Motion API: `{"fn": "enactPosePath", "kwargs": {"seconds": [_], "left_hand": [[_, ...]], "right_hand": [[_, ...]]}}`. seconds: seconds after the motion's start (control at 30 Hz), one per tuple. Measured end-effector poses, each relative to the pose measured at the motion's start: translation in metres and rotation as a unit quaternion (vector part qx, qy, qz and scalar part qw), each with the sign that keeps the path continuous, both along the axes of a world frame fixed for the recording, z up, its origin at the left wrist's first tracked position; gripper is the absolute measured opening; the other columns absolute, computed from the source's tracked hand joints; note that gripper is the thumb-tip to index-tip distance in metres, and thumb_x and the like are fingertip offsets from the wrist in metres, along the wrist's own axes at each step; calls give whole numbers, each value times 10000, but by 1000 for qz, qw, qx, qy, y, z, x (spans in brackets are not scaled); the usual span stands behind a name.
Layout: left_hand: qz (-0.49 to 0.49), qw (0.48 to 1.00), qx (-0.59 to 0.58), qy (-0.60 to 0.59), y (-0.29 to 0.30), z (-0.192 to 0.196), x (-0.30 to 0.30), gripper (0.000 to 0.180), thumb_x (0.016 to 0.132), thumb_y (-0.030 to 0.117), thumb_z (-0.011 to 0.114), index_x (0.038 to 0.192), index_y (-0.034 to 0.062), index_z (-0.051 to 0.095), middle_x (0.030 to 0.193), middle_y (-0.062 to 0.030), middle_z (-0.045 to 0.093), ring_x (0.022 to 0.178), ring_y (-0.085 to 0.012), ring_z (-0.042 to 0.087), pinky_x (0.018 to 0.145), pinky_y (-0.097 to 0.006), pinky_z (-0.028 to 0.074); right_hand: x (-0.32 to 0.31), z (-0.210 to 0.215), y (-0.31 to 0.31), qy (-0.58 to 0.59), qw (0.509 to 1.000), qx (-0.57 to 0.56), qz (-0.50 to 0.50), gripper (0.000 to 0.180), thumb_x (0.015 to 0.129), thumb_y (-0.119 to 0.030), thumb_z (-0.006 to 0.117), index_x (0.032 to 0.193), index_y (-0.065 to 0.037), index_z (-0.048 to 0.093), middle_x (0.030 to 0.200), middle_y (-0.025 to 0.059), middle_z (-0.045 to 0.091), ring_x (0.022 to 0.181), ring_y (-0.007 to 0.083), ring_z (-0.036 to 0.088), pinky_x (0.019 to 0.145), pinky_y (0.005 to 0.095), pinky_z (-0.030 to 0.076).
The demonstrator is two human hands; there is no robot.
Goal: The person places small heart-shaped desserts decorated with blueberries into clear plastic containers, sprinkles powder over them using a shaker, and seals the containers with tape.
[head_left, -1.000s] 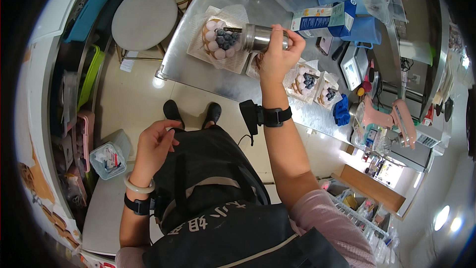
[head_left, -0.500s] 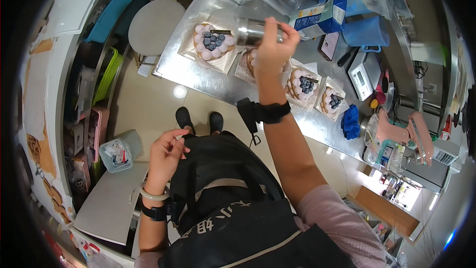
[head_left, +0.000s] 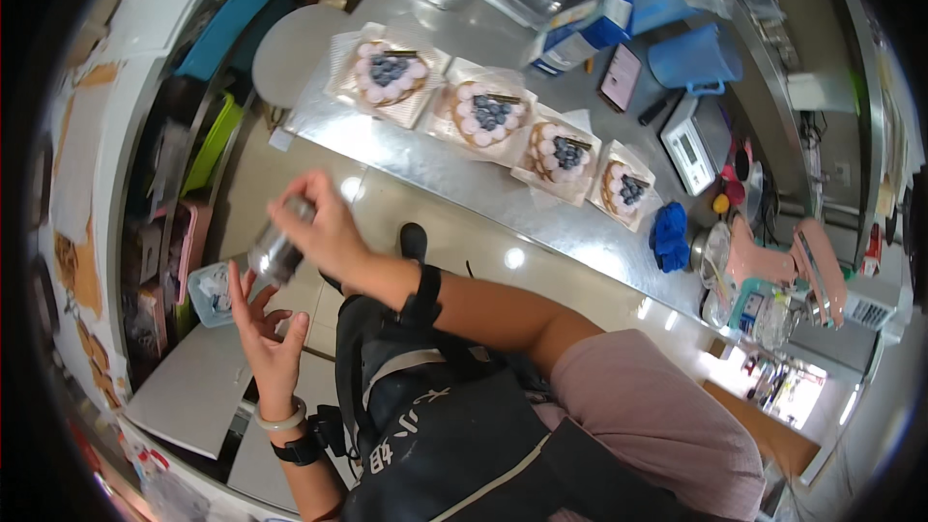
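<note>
Since the earlier frame the metal shaker (head_left: 277, 249) has left the counter and come back toward the body: it was held over the far-left tart, now it hangs low, off the near edge of the steel counter (head_left: 503, 198) and over the floor, w/ nothing under it but tile.

Right hand (head_left: 324, 232) wraps the shaker's upper part, fingers curled round it, the canister tilted so its lower end points down-left. Left hand (head_left: 266, 324) is spread, palm up, fingers apart, just under and beside the shaker's lower end; whether fingertips touch the metal can't be told, approx. touching.

On the counter, beyond the shaker, four heart-shaped tarts (head_left: 488, 116) topped w/ blueberries sit in a row on clear wrappers, running from the counter's left end toward its right. Past them: a blue-and-white carton (head_left: 580, 34), a phone (head_left: 620, 77), a blue jug (head_left: 696, 56), a small scale (head_left: 688, 143). A blue cloth (head_left: 669, 237) lies at the counter's near edge, right of the tarts. A round white stool (head_left: 295, 53) stands off the counter's left end.

To do this well, judging by the pose: keep the right-hand grip firm on the upper part, bring the open left palm squarely under the base so any powder lands in the hand, not on apron (head_left: 464, 445) or floor, and keep the tilt shallow.
</note>
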State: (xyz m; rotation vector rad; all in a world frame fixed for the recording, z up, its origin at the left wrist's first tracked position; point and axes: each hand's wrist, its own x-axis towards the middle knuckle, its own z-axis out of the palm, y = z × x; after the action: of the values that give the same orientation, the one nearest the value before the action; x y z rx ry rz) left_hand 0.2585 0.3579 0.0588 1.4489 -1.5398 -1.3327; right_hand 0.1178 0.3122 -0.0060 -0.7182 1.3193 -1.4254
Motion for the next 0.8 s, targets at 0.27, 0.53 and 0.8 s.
{"fn": "enactPosePath", "kwargs": {"seconds": [0.27,0.53,0.8], "left_hand": [[211,972,74,-67,89,-44,179,445,693,66,702,1080,36,484,897,-35,531,800,-116,520,686,-247,446],[423,819,126,-368,255,-191,368,534,664,228,709,1051,-43,461,970,-221,536,909,-334,505,763,-393,426],[727,634,40,-260,166,-254,487,474,783,208,606,1173,25,409,1035,-205,493,1014,-343,449,805,-407,415]], "right_hand": [[151,-20,41,244,900,87,351,372,851,-355,534,1028,-31,487,904,77,548,789,171,554,688,297,455],[244,-42,27,148,800,196,547,277,860,-296,547,742,-48,587,771,23,634,689,69,551,598,219,428],[315,-43,11,246,797,190,518,359,838,-295,579,610,-19,583,663,30,616,571,62,510,520,213,413]]}}
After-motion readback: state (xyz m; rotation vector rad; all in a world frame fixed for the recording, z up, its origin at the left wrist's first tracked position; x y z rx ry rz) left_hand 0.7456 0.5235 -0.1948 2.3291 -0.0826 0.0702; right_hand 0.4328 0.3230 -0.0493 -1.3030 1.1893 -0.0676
